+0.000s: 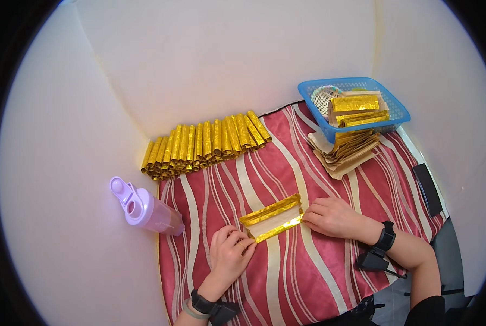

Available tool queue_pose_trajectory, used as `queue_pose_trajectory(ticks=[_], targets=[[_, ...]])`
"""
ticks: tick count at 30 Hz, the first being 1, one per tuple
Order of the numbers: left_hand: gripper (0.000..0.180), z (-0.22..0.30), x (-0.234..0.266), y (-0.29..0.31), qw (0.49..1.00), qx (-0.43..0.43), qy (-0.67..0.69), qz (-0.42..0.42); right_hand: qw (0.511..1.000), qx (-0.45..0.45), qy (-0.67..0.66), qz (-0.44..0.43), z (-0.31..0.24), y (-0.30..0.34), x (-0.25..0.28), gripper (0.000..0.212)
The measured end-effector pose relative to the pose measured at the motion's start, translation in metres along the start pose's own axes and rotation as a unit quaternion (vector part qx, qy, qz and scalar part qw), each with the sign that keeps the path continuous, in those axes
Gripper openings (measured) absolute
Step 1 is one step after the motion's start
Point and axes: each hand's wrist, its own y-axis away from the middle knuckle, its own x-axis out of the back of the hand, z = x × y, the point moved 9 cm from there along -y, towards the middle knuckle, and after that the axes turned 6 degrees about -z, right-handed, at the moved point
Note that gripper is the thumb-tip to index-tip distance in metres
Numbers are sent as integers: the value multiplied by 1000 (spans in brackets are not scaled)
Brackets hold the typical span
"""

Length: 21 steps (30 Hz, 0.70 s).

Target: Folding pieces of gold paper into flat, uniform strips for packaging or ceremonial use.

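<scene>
A sheet of gold foil paper point(271, 219) lies on the striped cloth in front of me, its long edges folded up around a pale inner face. My left hand point(231, 251) is closed at its near left corner, fingertips pinching the edge. At the right end, my right hand point(332, 217) pinches the foil paper's short edge between thumb and fingers. Parts of both fingertips are hidden by the other fingers.
Rolled gold paper tubes point(205, 144) are piled at the far left. A purple shaker bottle point(150, 211) stands by the left wall. Far right, a blue basket point(321, 123) holds gold paper; a paper stack point(340, 160) leans before it. A black phone point(427, 189) lies at the right edge.
</scene>
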Motion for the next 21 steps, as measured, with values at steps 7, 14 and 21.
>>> queue_pose_trajectory(ticks=[7, 14, 21], targets=[[18, 7, -3, -4, 999, -46, -19, -11, 998, 43, 46, -21, -8, -5, -1, 12], [15, 4, -5, -2, 999, 23, -10, -24, 1000, 16, 3, -27, -2, -8, -1, 13], [17, -9, -7, 0, 995, 73, 62, -16, 1000, -20, 20, 10, 5, -9, -7, 14]])
